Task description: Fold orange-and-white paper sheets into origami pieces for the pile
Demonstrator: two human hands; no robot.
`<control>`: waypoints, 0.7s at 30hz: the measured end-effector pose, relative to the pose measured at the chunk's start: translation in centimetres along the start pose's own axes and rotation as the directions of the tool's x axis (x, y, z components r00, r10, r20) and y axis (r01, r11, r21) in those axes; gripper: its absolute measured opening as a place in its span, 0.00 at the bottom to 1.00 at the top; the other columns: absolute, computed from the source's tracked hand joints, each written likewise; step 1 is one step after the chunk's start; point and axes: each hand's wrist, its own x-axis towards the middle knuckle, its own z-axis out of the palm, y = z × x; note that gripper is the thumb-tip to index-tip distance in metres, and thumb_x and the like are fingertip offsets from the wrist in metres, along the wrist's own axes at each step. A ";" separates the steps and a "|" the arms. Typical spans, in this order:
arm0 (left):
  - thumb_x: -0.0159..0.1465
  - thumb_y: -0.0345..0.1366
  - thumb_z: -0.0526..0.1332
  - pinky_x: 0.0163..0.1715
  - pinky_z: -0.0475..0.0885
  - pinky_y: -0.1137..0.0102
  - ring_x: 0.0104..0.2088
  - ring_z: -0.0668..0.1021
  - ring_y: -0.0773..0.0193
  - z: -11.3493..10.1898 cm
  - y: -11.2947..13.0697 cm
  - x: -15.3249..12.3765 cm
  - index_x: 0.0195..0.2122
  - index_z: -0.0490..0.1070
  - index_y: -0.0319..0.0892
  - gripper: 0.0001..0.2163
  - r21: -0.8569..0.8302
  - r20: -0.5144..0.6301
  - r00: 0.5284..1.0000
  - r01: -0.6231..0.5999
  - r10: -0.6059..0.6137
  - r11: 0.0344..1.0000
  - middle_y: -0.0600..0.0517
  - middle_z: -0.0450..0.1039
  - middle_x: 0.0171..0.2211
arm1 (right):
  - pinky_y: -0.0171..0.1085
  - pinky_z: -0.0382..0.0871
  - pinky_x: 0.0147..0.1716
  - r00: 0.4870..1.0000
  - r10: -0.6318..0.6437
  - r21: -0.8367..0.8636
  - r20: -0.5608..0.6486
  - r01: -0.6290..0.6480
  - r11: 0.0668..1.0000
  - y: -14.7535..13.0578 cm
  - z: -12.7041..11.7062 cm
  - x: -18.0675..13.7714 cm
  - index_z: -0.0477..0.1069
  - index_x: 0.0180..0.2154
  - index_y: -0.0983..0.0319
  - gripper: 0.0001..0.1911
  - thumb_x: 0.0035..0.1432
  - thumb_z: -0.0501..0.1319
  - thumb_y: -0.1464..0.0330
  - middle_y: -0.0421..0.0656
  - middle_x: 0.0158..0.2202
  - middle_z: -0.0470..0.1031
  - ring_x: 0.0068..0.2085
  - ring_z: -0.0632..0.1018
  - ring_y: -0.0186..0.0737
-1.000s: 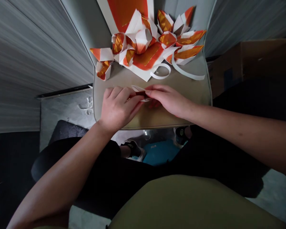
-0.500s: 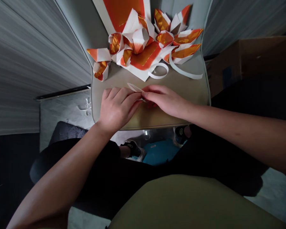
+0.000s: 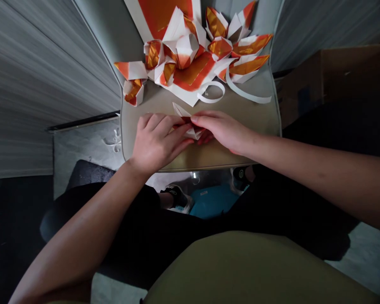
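Observation:
A folded piece of paper (image 3: 194, 133), white outside and red-orange within, is pinched between my two hands above the front part of the chair seat. My left hand (image 3: 160, 137) grips its left side with thumb and fingers, which hide much of it. From the right, my right hand (image 3: 223, 128) holds it with the thumb on top and fingertips underneath. One pointed white flap (image 3: 180, 110) sticks up between the hands. Just beyond lie several folded paper boat-shaped pieces (image 3: 186, 48), white, orange and gold, heaped together.
Flat orange-and-gold paper sheets (image 3: 196, 78) lie under the folded pieces on the chair seat (image 3: 240, 145). White paper strips (image 3: 248, 93) curl beside them. A cardboard box (image 3: 345, 80) stands at right, grey curtains (image 3: 44, 76) hang at left, and paper scraps (image 3: 115, 141) litter the floor.
The folded paper has opened up between my hands, showing more red inside and a taller upright flap. My fingertips have shifted slightly along it. The pieces on the chair stay put.

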 end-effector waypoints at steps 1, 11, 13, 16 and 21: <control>0.71 0.51 0.62 0.46 0.68 0.54 0.46 0.80 0.51 0.1 -0.1 0.0 0.49 0.78 0.50 0.14 0.023 -0.026 0.999 -0.040 0.040 0.999 0.49 0.81 0.48 | 0.31 0.70 0.30 1.000 0.002 0.001 -0.001 -0.002 1.000 0.0 0.0 0.0 0.75 0.34 0.59 0.12 0.70 0.59 0.64 0.38 0.29 0.75 0.29 0.74 0.32; 0.71 0.47 0.63 0.42 0.66 0.57 0.41 0.79 0.55 0.4 -0.6 -0.2 0.41 0.79 0.50 0.09 0.081 -0.101 0.995 0.032 -0.024 0.996 0.52 0.82 0.39 | 0.33 0.71 0.33 0.988 -0.140 -0.129 0.068 0.148 0.981 0.5 -0.4 -0.2 0.78 0.37 0.57 0.13 0.69 0.61 0.58 0.40 0.37 0.80 0.37 0.77 0.35; 0.71 0.46 0.64 0.42 0.66 0.57 0.40 0.80 0.56 0.4 -0.7 -0.2 0.38 0.78 0.50 0.08 0.062 -0.111 0.994 0.029 -0.022 0.998 0.53 0.82 0.37 | 0.34 0.72 0.35 0.988 -0.140 -0.206 0.061 0.150 0.967 0.4 -0.4 -0.4 0.79 0.38 0.56 0.13 0.68 0.61 0.56 0.41 0.39 0.81 0.39 0.78 0.37; 0.71 0.44 0.64 0.42 0.67 0.57 0.40 0.80 0.56 0.3 -0.9 -0.3 0.36 0.77 0.50 0.08 0.046 -0.114 0.993 0.023 -0.018 0.999 0.54 0.82 0.37 | 0.37 0.73 0.41 0.981 -0.182 -0.311 0.060 0.192 0.931 0.3 -0.5 -0.7 0.80 0.40 0.56 0.15 0.67 0.62 0.54 0.41 0.41 0.82 0.42 0.79 0.40; 0.72 0.45 0.62 0.42 0.68 0.56 0.39 0.80 0.55 0.0 -1.0 -0.3 0.37 0.79 0.51 0.09 0.041 -0.111 0.992 0.071 -0.066 0.997 0.53 0.81 0.35 | 0.40 0.74 0.49 0.963 -0.244 -0.381 0.114 0.269 0.884 -0.1 -0.7 -0.9 0.80 0.48 0.54 0.14 0.64 0.65 0.57 0.39 0.47 0.84 0.49 0.80 0.44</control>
